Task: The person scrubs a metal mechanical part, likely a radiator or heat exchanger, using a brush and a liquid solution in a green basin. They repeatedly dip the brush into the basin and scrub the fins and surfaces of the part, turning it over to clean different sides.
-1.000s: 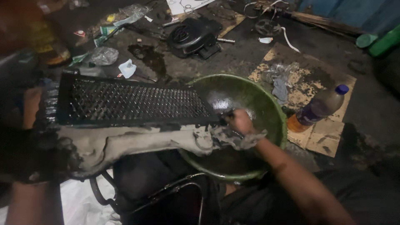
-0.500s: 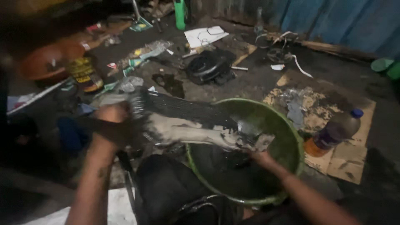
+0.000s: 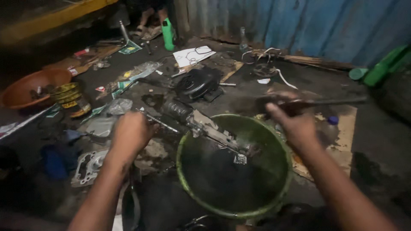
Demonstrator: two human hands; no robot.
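Floor crowded: green basin [image 3: 280, 179] occupies the centre, black engine cover [image 3: 198, 83] and orange bowl [image 3: 25, 85] beyond, little free room. Left hand [image 3: 130, 134] closed around the greasy metal part [image 3: 205, 128] slanting over the basin's left rim; right hand [image 3: 295, 124] grips a thin blurred tool [image 3: 329, 102] above the far rim

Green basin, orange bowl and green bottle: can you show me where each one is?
Green basin [image 3: 286, 147]: head view, on its right rim.
Orange bowl [image 3: 25, 81]: head view, far left, on its inner wall.
Green bottle [image 3: 168, 36]: head view, top, on its body.
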